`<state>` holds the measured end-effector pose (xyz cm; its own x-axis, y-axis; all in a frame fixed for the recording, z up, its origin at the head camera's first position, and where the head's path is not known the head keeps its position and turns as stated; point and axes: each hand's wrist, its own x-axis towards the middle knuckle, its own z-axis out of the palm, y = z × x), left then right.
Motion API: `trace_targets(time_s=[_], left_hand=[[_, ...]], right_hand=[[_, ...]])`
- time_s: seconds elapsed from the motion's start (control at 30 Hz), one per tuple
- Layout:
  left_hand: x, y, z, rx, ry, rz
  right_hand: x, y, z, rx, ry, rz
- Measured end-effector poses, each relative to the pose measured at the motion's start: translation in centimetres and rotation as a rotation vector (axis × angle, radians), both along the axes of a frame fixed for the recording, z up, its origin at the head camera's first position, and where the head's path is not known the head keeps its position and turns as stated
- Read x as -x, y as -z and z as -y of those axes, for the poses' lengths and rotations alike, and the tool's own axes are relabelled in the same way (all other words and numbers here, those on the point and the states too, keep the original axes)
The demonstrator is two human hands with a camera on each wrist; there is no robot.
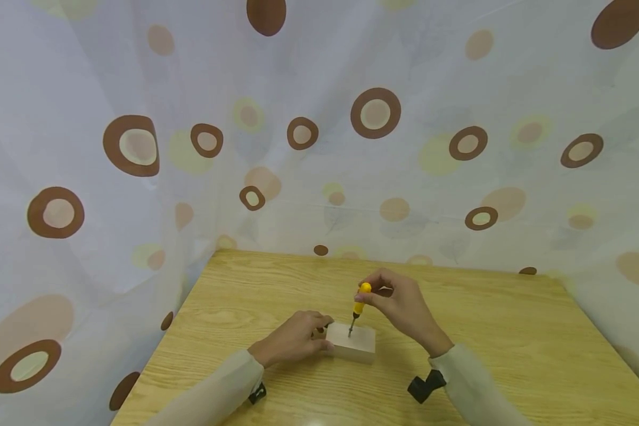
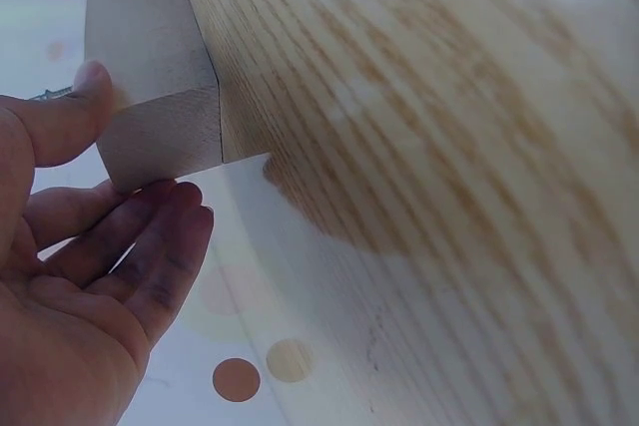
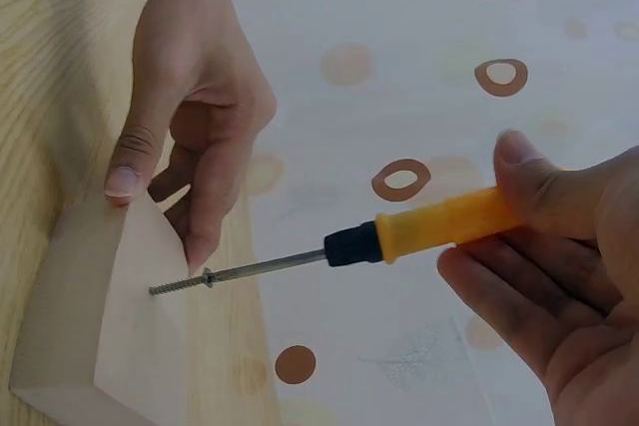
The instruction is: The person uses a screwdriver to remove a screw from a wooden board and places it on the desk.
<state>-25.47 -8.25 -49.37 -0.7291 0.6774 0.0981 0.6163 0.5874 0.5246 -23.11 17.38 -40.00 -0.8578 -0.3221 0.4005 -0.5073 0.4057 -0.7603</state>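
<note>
A pale wooden block (image 1: 359,343) lies on the table. My left hand (image 1: 297,338) grips its left end, thumb on the near side and fingers at the far side. In the right wrist view a screw (image 3: 180,287) stands in the block's top face, most of its thread showing. The tip of a yellow-handled screwdriver (image 3: 429,228) meets the screw head. My right hand (image 1: 402,302) pinches the screwdriver's handle between thumb and fingers, above the block. The screwdriver tilts slightly in the head view. The left wrist view shows the thumb (image 2: 75,117) against the block.
The wood-grain table (image 1: 484,337) spreads around both hands. A white sheet with brown and beige circles (image 1: 319,165) hangs behind the table and at its sides. Black straps (image 1: 426,386) sit at the wrists, close over the tabletop.
</note>
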Motion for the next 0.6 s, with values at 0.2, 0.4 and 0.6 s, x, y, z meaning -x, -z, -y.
trace_targets(time_s=[0.2, 0.4, 0.6], left_hand=[[0.07, 0.02, 0.07, -0.005, -0.008, 0.010], [0.00, -0.01, -0.05, 0.000, -0.004, 0.002], [-0.17, -0.11, 0.03, 0.001, -0.001, -0.008]], right_hand=[[0.00, -0.49, -0.01, -0.031, -0.072, -0.006], [0.09, 0.17, -0.14, -0.027, 0.015, -0.038], [0.24, 0.29, -0.32, 0.017, 0.017, -0.113]])
